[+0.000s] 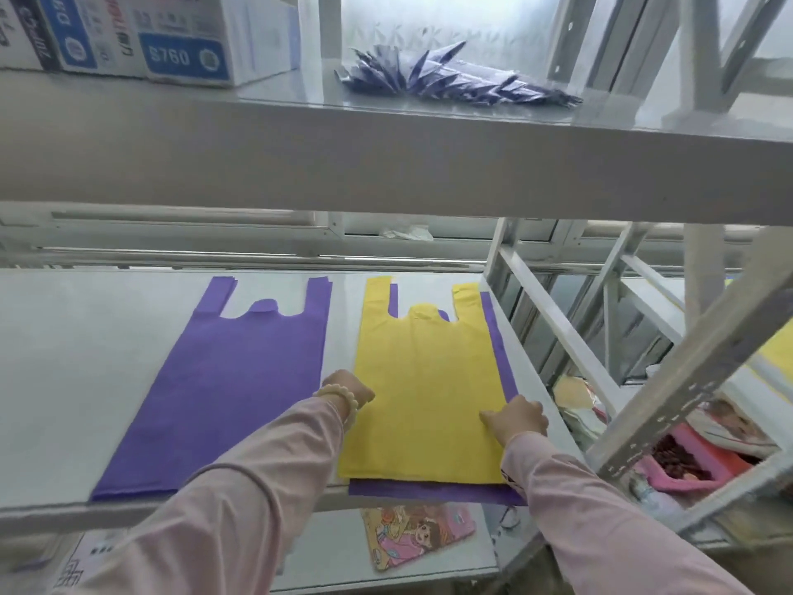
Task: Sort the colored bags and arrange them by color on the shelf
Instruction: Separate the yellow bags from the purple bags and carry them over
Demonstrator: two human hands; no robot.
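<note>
A stack of purple bags (231, 380) lies flat on the middle shelf (64, 380), left of centre. To its right a yellow bag (425, 380) lies on top of another purple bag (497, 350), whose edge shows along the right and the front. My left hand (347, 390), with a bead bracelet on the wrist, sits at the yellow bag's left edge; its fingers are hidden. My right hand (517, 418) has curled fingers at the yellow bag's right edge and seems to pinch it.
Folded purple bags (450, 77) lie on the top shelf beside white and blue cardboard boxes (180, 40). A cartoon-printed item (416, 536) lies on the shelf below. Metal frame struts (686, 380) rise at the right, with a pink tray (695, 461) beyond them.
</note>
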